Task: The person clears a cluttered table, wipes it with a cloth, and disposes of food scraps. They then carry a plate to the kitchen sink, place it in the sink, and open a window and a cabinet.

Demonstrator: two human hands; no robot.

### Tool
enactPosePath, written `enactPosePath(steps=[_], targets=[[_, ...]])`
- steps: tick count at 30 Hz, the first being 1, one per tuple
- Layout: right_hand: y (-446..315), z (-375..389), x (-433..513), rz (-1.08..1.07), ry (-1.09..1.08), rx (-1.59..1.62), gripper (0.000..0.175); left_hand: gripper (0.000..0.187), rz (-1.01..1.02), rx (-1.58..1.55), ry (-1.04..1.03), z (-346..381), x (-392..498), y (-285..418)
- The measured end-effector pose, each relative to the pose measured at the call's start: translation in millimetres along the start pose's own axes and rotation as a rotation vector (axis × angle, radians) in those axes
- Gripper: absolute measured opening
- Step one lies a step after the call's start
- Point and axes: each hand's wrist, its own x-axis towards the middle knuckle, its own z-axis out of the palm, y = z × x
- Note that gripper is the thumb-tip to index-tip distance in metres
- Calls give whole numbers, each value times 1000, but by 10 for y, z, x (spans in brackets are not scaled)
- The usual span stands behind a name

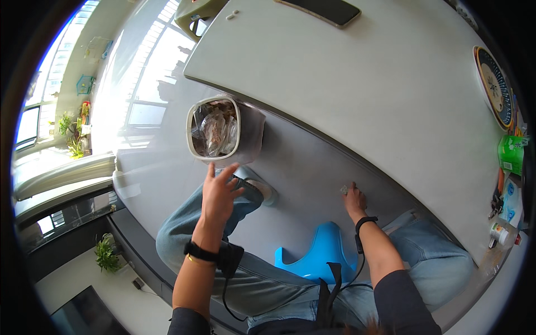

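My left hand is empty, its fingers spread, just short of the near rim of a waste bin. The bin has a pale rim, a clear liner and crumpled plastic bags inside. My right hand is reaching low beside the table edge with curled fingers. At its thumb side is a small pale scrap; whether the fingers grip it or it lies on the floor cannot be told. Both wrists wear black straps with cables.
A white table bears a phone, two small white pieces, a patterned plate, a green pack and a clear bottle. A blue plastic stool stands between my legs. An olive stool is beyond the table corner.
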Motion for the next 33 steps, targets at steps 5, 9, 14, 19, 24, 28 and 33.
enactPosePath(steps=[5,9,14,19,24,28,33], targets=[[140,327,68,43,-23,-48,50,71,-54,263,-564,458,-940,-53],[300,577,106,-74,125,-5,42,66,-49,554,-747,626,-1062,-80],[-15,325,152,-88,78,164,19,54,218,698,-934,580,-1095,-210],[-896,-649,-261,-273,-176,575,11,43,329,1206,-1155,602,-1275,-541],[-2182,-1554,-719,-892,95,848,8,28,476,1297,-1059,711,-1256,-1026],[-3256,-1796,-674,-959,178,680,22,26,505,1302,-921,666,-1121,-1133],[-3131,-1827,-333,-808,265,729,45,23,608,1270,-806,721,-963,-1085]])
